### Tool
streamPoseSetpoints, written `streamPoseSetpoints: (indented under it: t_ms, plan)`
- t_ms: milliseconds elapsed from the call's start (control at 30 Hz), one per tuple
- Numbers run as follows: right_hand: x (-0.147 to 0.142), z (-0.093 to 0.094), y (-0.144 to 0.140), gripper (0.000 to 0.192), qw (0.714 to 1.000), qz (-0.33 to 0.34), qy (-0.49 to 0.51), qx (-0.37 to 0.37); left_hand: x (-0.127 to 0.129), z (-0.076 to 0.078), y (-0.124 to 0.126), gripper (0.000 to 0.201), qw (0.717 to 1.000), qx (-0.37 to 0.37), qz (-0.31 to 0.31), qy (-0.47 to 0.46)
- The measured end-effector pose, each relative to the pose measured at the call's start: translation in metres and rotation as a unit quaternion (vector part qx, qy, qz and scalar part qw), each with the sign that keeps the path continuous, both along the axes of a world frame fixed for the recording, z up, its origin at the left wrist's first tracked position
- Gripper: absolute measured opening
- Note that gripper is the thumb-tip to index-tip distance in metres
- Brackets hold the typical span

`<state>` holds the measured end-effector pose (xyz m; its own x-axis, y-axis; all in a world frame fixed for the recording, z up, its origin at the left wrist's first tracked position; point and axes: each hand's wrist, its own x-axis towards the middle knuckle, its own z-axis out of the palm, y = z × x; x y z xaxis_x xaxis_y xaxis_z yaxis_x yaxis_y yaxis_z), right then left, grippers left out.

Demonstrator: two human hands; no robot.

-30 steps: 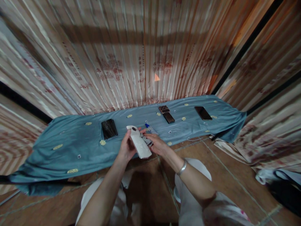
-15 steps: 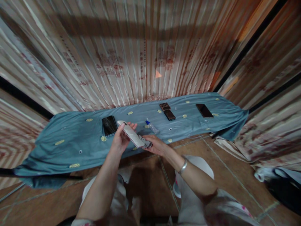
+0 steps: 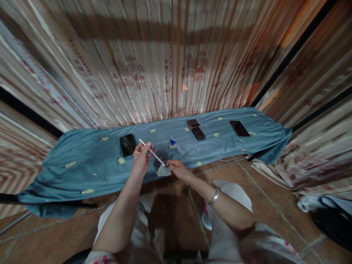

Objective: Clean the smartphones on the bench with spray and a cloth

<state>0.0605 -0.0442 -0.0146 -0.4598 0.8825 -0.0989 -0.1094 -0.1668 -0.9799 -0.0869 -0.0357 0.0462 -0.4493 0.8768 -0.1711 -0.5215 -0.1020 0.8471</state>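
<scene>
My left hand (image 3: 141,158) is closed on a pale smartphone (image 3: 157,157), gripping it near its upper end. The phone is turned almost edge-on, so its faces hardly show. At its lower end my right hand (image 3: 178,168) pinches a light grey cloth (image 3: 164,171) against it; part of the cloth hangs below the phone. Just beyond my left hand lies a black phone or tablet (image 3: 128,145) with a glossy face. A small clear bottle with a blue cap (image 3: 178,148) rests on its side beyond my right hand.
A blue cloth with yellow pineapple prints covers the long low table (image 3: 66,183). Toward the back lie an open dark compact-like case (image 3: 198,133) and another dark phone (image 3: 239,128). A striped curtain (image 3: 154,73) hangs behind. A black bag (image 3: 330,227) sits on the tiled floor at right.
The phone has been turned from showing its broad pale face to nearly edge-on. The cloth now hangs below its lower end. Both hands stay on it.
</scene>
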Motion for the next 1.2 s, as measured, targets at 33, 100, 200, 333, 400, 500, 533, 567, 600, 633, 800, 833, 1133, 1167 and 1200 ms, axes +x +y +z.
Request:
streamPoseSetpoints:
  t_ms: [33, 100, 200, 333, 400, 500, 533, 567, 600, 633, 800, 833, 1133, 1167, 1200]
  plan:
    - [0.001, 0.001, 0.001, 0.019, 0.999, 0.002, -0.024, 0.033, 0.000, 0.000, 0.000, 0.037, 1.000, 0.001, 0.007, 0.011]
    - [0.005, 0.006, -0.001, 0.021, 0.991, 0.014, -0.081, 0.105, 0.001, -0.001, 0.001, 0.041, 0.999, 0.002, 0.022, 0.034]
    - [0.012, 0.020, -0.009, 0.026, 0.958, 0.029, -0.172, 0.228, 0.002, -0.003, 0.002, 0.045, 0.998, 0.002, 0.034, 0.059]
    - [0.015, 0.035, -0.021, 0.020, 0.887, 0.022, -0.285, 0.363, 0.004, -0.009, 0.003, 0.044, 0.996, -0.010, 0.039, 0.082]
    - [0.013, 0.036, -0.024, 0.019, 0.853, 0.009, -0.321, 0.411, 0.005, -0.012, 0.005, 0.043, 0.994, -0.019, 0.040, 0.099]
    - [0.010, 0.034, -0.025, 0.021, 0.825, 0.005, -0.346, 0.448, 0.010, -0.017, 0.007, 0.043, 0.992, -0.024, 0.040, 0.117]
    - [0.009, 0.033, -0.024, 0.022, 0.821, 0.003, -0.350, 0.452, 0.012, -0.018, 0.007, 0.044, 0.992, -0.023, 0.041, 0.119]
    - [0.009, 0.032, -0.023, 0.022, 0.818, -0.001, -0.352, 0.454, 0.015, -0.020, 0.007, 0.044, 0.992, -0.023, 0.042, 0.121]
    - [0.009, 0.032, -0.021, 0.022, 0.818, -0.006, -0.354, 0.453, 0.018, -0.021, 0.006, 0.045, 0.992, -0.024, 0.041, 0.121]
    - [0.010, 0.031, -0.019, 0.022, 0.820, -0.015, -0.355, 0.448, 0.021, -0.022, 0.005, 0.045, 0.992, -0.025, 0.036, 0.120]
    - [0.020, 0.031, 0.000, 0.023, 0.876, -0.068, -0.313, 0.360, 0.029, -0.017, -0.005, 0.037, 0.998, -0.023, -0.028, 0.058]
    - [0.021, 0.031, 0.004, 0.021, 0.897, -0.072, -0.286, 0.329, 0.028, -0.015, -0.006, 0.035, 0.998, -0.023, -0.045, 0.041]
    - [0.013, 0.020, 0.015, 0.024, 0.993, -0.102, 0.022, 0.051, 0.025, -0.008, -0.015, 0.028, 0.984, -0.066, -0.135, -0.094]
    - [0.012, 0.018, 0.014, 0.025, 0.993, -0.100, 0.024, 0.051, 0.027, -0.009, -0.015, 0.028, 0.982, -0.078, -0.135, -0.103]
    - [0.011, 0.016, 0.013, 0.026, 0.994, -0.095, 0.022, 0.056, 0.028, -0.010, -0.015, 0.028, 0.981, -0.085, -0.133, -0.109]
